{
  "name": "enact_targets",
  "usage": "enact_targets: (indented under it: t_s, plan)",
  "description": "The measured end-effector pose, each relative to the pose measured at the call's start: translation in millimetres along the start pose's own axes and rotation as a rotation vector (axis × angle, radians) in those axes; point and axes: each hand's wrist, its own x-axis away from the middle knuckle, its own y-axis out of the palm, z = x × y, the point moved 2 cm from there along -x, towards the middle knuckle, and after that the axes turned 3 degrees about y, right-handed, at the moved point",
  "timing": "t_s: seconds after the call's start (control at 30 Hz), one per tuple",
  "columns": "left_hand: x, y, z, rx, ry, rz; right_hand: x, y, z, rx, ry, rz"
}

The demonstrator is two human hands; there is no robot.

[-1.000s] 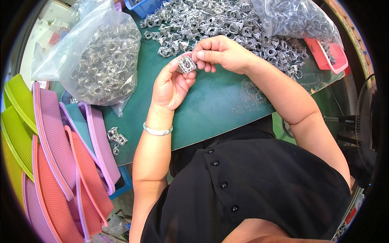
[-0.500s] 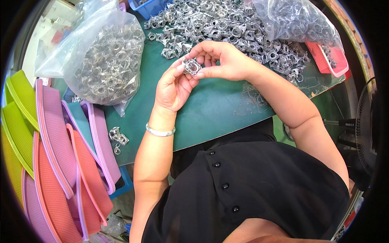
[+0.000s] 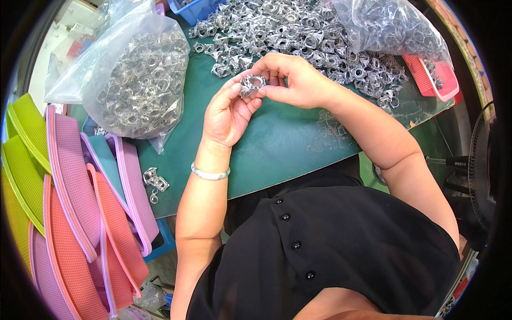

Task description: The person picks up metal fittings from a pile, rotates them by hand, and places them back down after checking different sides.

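Between my two hands I hold a small silvery metal casting (image 3: 252,84) with a round opening in its middle. My left hand (image 3: 228,114), a pale bangle at its wrist, pinches it from the left with thumb and fingers. From the right, my right hand (image 3: 292,80) grips its other edge, thumb in front and fingers curled behind. Beyond my hands a large heap of similar metal castings (image 3: 298,32) covers the far part of the green table (image 3: 277,138). A few loose castings (image 3: 155,180) lie near the table's left edge.
A clear plastic bag (image 3: 141,85) full of castings stands at left, another bag (image 3: 394,26) at far right above a pink basket (image 3: 434,80). Nested coloured plastic baskets (image 3: 74,176) crowd the left side. A blue bin (image 3: 197,10) sits at the back; a fan (image 3: 480,165) stands right.
The casting has turned in my fingers, so its round opening now faces more upward. Both hands have stayed nearly in place.
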Motion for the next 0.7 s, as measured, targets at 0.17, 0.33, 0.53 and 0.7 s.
enact_targets:
  t_s: [0.17, 0.33, 0.53, 0.7]
  plan:
    - [1.0, 1.5, 1.2, -0.093, 0.047, 0.047, -3.4, -3.8, 14.3, -0.119, 0.052, -0.040]
    - [1.5, 1.3, -1.5, -0.185, 0.055, 0.085, -1.7, -3.0, 6.6, 0.000, -0.018, -0.071]
    - [2.8, 5.8, -2.6, -0.311, 0.046, 0.105, -3.4, -5.7, 8.9, 0.071, -0.072, -0.131]
    - [3.4, 7.8, -2.4, -0.331, 0.042, 0.115, -4.5, -8.1, 11.2, -0.152, 0.031, -0.167]
